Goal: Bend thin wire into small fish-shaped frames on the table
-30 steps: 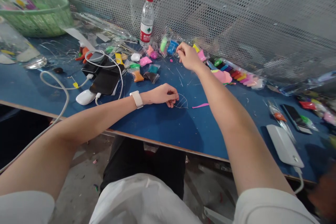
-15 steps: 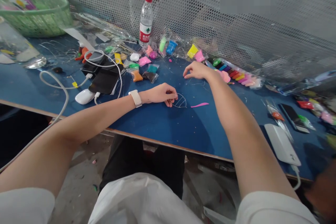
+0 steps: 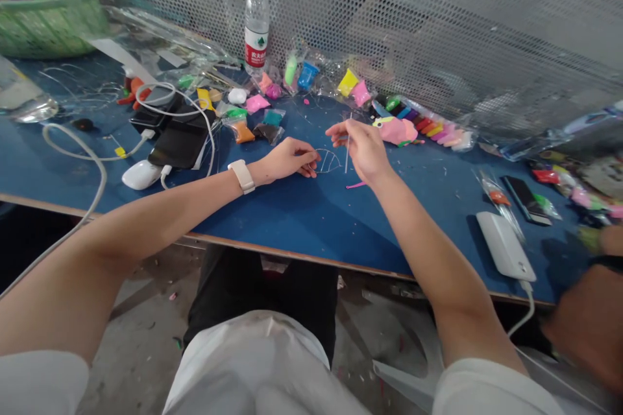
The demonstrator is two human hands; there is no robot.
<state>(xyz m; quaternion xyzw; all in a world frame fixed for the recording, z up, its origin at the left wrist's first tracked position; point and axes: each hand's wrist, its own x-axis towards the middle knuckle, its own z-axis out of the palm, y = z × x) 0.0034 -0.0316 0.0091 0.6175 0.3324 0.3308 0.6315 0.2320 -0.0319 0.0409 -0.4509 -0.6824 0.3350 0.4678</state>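
Note:
My left hand (image 3: 292, 159), with a pale band at the wrist, pinches one end of a leaf-shaped wire frame (image 3: 329, 161) at the table's middle. Thin cross strands run inside its outline. To the right, my right hand (image 3: 366, 149) holds a slim pale stick (image 3: 347, 152) nearly upright between thumb and fingers. Beneath that hand lies a pink plastic modelling knife (image 3: 356, 186), its blade partly hidden by the wrist. A pink clay figure (image 3: 399, 131) with an eye sits just behind my right hand.
Bagged coloured clay (image 3: 307, 76) and a water bottle (image 3: 256, 23) line the mesh panel. Left are a black device (image 3: 175, 142) with white cables and a green basket (image 3: 53, 23). A white power bank (image 3: 503, 243) and phone (image 3: 525, 198) lie right. Someone's arm (image 3: 591, 324) shows at the right edge.
My right hand has come closer to my body and the wire frame, and the pale stick now shows in its fingers. My left hand keeps its pinch on the frame. The view has shifted slightly.

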